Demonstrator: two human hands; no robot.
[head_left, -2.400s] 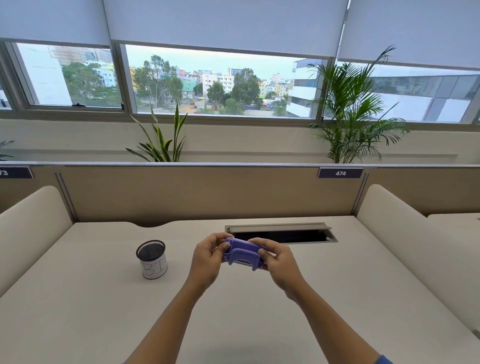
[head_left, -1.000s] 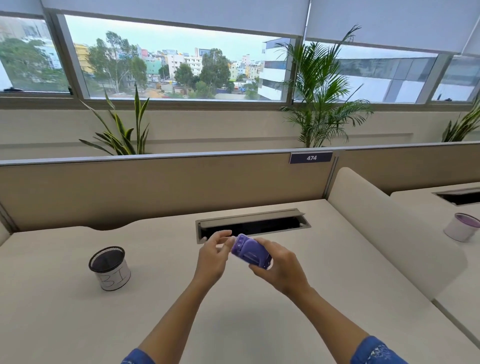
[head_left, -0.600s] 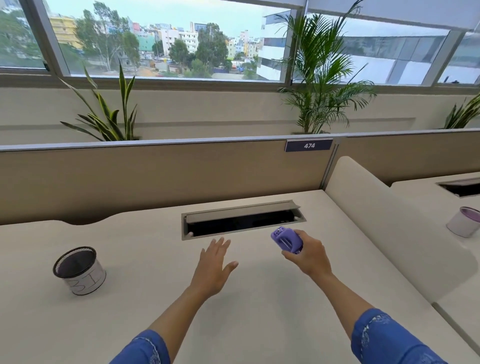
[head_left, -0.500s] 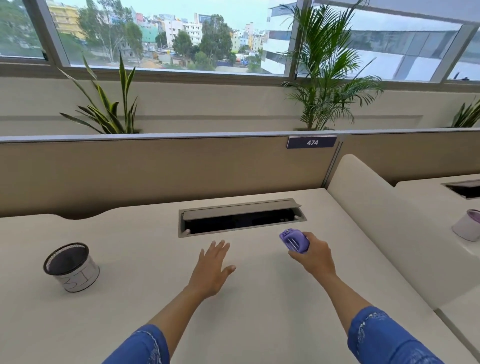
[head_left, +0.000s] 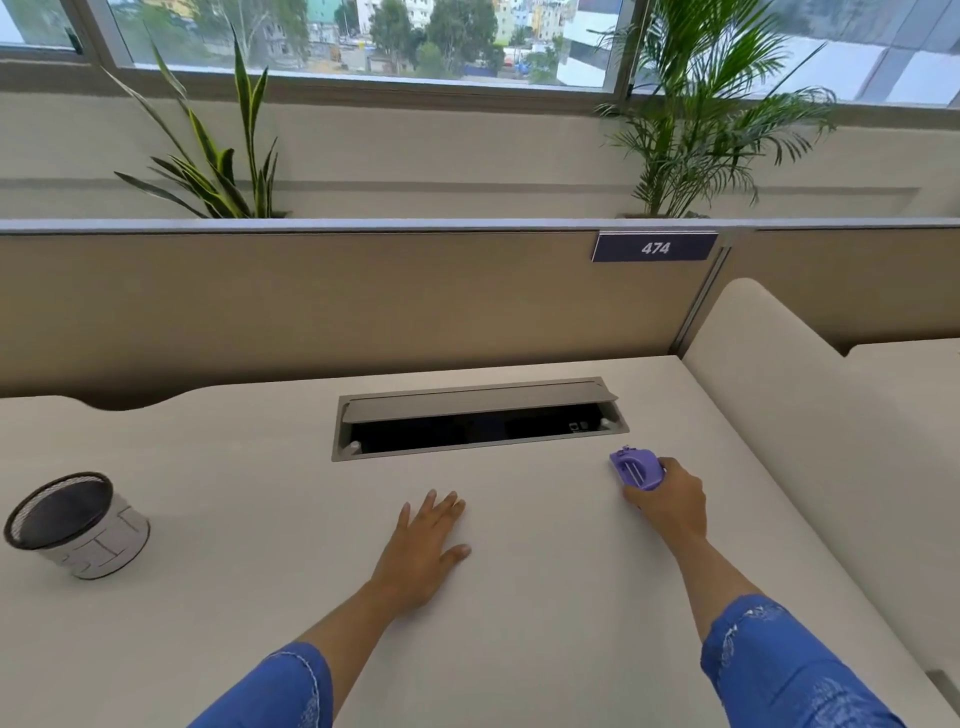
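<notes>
A small purple plastic stapler (head_left: 637, 468) is at the right of the desk, just in front of the right end of the cable slot. My right hand (head_left: 670, 501) grips its near end, fingers curled round it, and holds it low at the desk surface. My left hand (head_left: 423, 551) lies flat on the desk (head_left: 260, 597) near the middle, fingers straight and slightly spread, holding nothing.
An open grey cable slot (head_left: 478, 418) is set into the desk behind my hands. A black mesh cup with a white paper wrap (head_left: 78, 525) stands at the left. A beige partition (head_left: 363, 301) closes the back, and a padded divider (head_left: 810, 415) runs along the right.
My left hand let go of the stapler and settled flat on the desk. My right hand carried the stapler out to the right and down to the desk surface.
</notes>
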